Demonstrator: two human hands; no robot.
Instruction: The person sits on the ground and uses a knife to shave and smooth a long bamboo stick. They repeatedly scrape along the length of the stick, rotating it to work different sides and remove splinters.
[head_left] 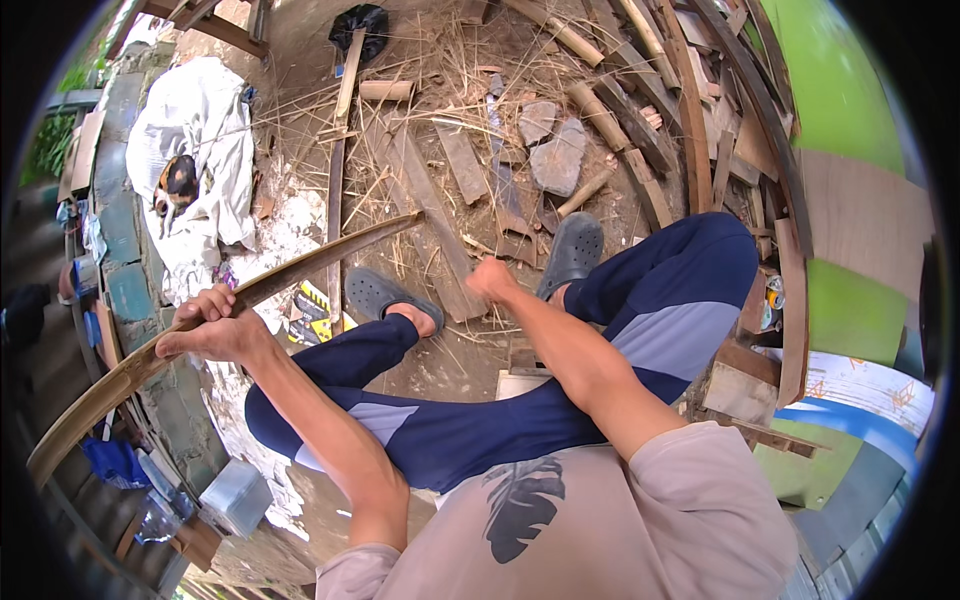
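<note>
A long split bamboo strip [330, 255] slants across the left side, its far tip above the littered ground and its near end running out to the lower left. My left hand [215, 325] is wrapped round it near the middle, thumb along the near side. My right hand [490, 280] is closed in a fist, low between my feet, beside a flat wooden board [430, 205]. Whatever the right fist holds, if anything, is hidden by the fingers. The bamboo strip's far tip is apart from the right hand.
A calico cat [178, 185] lies on a white cloth [215, 130] at the left. Stone slabs [560, 157], bamboo pieces [600, 115] and straw litter the ground ahead. Scrap wood [690, 110] is piled at the right. A clear plastic box [236, 498] stands at the lower left.
</note>
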